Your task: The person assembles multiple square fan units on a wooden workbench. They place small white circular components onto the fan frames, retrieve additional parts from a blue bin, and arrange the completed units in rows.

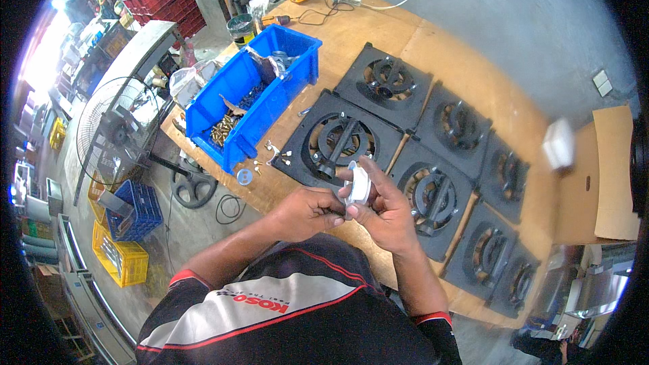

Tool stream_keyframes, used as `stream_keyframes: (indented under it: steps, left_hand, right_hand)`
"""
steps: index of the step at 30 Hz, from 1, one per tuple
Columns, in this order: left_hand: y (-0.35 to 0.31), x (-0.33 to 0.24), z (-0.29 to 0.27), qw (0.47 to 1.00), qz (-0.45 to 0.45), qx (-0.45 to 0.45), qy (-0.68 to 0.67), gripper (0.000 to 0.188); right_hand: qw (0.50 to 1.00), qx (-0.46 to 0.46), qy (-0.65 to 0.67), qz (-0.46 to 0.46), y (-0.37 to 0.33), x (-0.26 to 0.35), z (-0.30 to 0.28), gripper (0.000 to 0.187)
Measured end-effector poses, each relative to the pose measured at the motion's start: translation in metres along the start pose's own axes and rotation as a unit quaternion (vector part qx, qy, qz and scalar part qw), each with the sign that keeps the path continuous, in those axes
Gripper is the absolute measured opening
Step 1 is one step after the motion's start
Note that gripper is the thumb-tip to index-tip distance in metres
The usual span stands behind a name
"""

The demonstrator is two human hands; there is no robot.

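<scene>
In front of my chest, my right hand (387, 215) grips a small roll of white tape (359, 184), its thumb and fingers round the spool. My left hand (305, 212) is closed in a pinch beside the roll; what its fingertips hold is too small to make out. Just beyond both hands lies a black square gas burner (340, 136) with a round ring and a bar across it. Several more of the same kind, such as this burner (433, 197), lie in two rows to the right.
A blue bin (233, 155) with brass fittings (223, 128) and dark screws stands left on the wooden table (422, 44). Loose small fittings (272, 151) and a bluish disc (244, 176) lie beside it. A standing fan (118, 128) is at left, a cardboard box (581, 182) at right.
</scene>
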State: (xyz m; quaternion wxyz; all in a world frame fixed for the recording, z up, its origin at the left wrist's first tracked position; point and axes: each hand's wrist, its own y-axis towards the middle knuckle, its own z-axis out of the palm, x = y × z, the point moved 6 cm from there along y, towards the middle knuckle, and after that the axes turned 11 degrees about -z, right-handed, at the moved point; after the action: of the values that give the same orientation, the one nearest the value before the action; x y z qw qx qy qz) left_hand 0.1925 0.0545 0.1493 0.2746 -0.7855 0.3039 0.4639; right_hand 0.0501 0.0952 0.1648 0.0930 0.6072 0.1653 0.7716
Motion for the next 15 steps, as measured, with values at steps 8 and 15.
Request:
stream_keyframes:
  steps: [8,15]
  left_hand:
    - [-0.012,-0.017,-0.005,0.991,0.073,-0.090,0.061,0.017]
    - [-0.021,-0.012,-0.003,0.993,0.049,-0.104,0.031,0.015]
  right_hand:
    - [0.997,0.068,-0.027,0.015,0.002,-0.012,-0.002,0.075]
    - [0.992,0.109,0.057,0.027,-0.004,-0.015,0.004,0.083]
